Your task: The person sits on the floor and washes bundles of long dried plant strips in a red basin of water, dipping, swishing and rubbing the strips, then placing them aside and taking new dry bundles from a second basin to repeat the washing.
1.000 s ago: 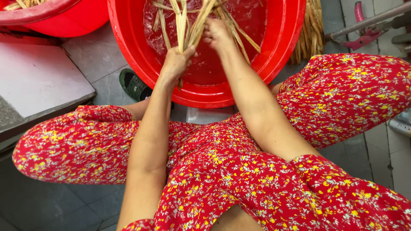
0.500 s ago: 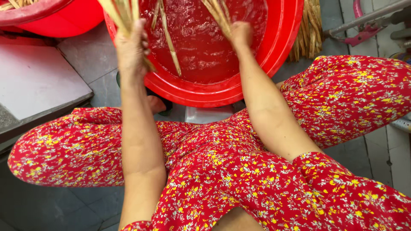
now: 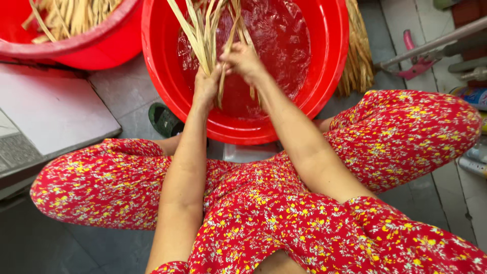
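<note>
Your left hand (image 3: 205, 86) is closed around the lower end of a bunch of pale straw strips (image 3: 203, 33), and your right hand (image 3: 243, 61) pinches the same strips just beside it. Their long axis fans up and away from both grips, over the water in the red basin (image 3: 329, 66). A second red basin (image 3: 91, 45) holding more strips sits to your left, a dry bundle (image 3: 357, 61) lies behind the rim on the right, and nothing blocks the hands.

**Soft, even daylight, sharp centre**

Bright diffuse light fills the scene; colours are saturated and shadows faint. The water (image 3: 274, 45) in the red basin (image 3: 329, 66) carries small white glints on its ripples. The floor (image 3: 30, 243) at lower left falls dim. The wide lens bends lines near the edges.
</note>
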